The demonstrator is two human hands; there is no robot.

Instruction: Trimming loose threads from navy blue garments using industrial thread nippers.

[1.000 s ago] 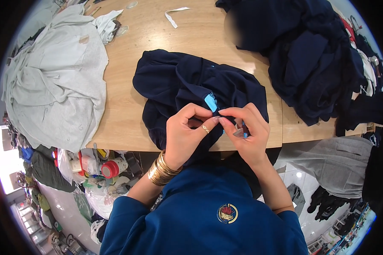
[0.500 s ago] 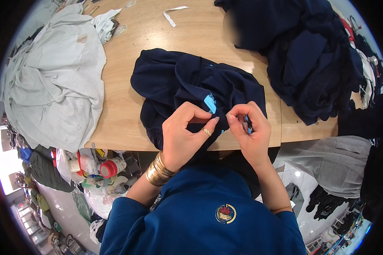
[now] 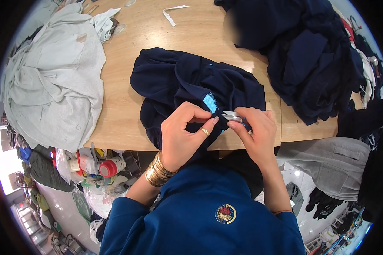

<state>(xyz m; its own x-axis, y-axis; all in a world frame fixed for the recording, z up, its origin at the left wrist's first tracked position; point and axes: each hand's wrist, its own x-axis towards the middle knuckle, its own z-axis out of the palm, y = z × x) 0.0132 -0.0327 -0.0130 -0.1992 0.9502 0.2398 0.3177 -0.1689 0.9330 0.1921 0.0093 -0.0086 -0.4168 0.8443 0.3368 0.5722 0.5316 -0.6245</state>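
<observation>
A dark navy garment [image 3: 174, 76] lies bunched on the wooden table in front of me. A light blue patch [image 3: 210, 103] of fabric shows on it, with a frayed-looking edge. My left hand [image 3: 185, 131] pinches the navy garment just below that patch, thumb and forefinger pressed together. Small silver thread snips [image 3: 232, 117] are gripped in my right hand [image 3: 257, 131]. Their blades point left toward the pinched cloth and stand slightly apart. Part of the snips is hidden by my fingers.
A pale grey garment [image 3: 55, 80] is spread at the table's left. More navy garments [image 3: 306, 59] are heaped at the right. A white strip [image 3: 170, 16] lies at the far side of the wooden table [image 3: 119, 97]. A red-lidded container [image 3: 108, 169] sits below the left edge.
In my right hand the snips have swung out, so their silver blades now show beside the cloth; before, the fingers were pinched together. My left hand has hardly moved.
</observation>
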